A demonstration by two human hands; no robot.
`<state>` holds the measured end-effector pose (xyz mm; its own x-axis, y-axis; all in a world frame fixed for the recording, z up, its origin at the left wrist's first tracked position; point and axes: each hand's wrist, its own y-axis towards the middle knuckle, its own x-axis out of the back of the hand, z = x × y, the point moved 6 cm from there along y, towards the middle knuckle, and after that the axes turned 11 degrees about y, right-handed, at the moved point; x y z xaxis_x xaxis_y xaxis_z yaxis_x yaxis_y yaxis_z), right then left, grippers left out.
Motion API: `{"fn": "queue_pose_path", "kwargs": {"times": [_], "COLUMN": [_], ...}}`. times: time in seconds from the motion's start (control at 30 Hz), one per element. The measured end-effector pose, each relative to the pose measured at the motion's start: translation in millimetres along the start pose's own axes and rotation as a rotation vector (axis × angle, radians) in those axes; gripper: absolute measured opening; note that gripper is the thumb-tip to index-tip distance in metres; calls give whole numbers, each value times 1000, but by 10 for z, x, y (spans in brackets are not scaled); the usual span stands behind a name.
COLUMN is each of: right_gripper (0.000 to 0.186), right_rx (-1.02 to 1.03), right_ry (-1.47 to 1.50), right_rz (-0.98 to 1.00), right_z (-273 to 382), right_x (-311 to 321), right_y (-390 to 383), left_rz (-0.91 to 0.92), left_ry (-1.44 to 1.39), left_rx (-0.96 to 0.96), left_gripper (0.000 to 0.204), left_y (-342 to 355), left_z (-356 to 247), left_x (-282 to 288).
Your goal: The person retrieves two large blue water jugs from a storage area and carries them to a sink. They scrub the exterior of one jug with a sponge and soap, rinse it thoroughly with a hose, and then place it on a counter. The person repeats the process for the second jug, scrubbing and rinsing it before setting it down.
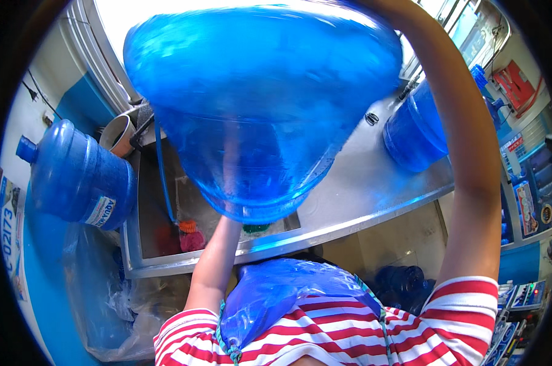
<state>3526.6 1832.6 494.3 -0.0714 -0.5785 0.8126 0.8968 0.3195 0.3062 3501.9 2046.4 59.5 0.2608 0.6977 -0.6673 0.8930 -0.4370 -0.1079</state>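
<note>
- Big water jug [263, 104]: translucent blue plastic, smooth, glossy.
- Jug on the left [81, 177]: same blue plastic, with a paper label.
- Jug on the right [416, 131]: blue plastic, glossy.
- Sink counter [361, 189]: bare metal, brushed, dull sheen.
- Apron [282, 293]: thin blue plastic film, wrinkled, shiny.
- Shirt [465, 296]: striped knit cloth, matt.
- Bag [105, 299]: clear plastic, crumpled.

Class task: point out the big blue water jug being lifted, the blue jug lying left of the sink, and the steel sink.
Lifted jug [263, 110], head view: middle of its body.
Left jug [74, 177], head view: its side wall.
Steel sink [184, 263], head view: front rim.
</note>
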Motion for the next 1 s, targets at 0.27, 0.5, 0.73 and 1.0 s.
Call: {"fn": "queue_pose_path", "kwargs": {"times": [0.27,0.5,0.73,1.0], "right_gripper": [58,66,72,68], "right_rx": [124,162,-86,150], "right_ry": [468,865,2256,113], "right_rz": [239,257,854,65], "right_z": [-17,-975,-2452,-3296], "right_x": [36,-4,-1267,-1477], "right_y": [95,232,-738,-188], "left_rz": [-110,-255,-216,-651], "left_ry": [38,148,203,1232], "left_rx": [-89,-122,-360,-951], "left_gripper": [46,48,52,58], "left_y": [-289,-1046,-1457,-1170], "left_z": [256,-11,-1565,-1903], "left_x": [-567,-738,-1292,-2819]}}
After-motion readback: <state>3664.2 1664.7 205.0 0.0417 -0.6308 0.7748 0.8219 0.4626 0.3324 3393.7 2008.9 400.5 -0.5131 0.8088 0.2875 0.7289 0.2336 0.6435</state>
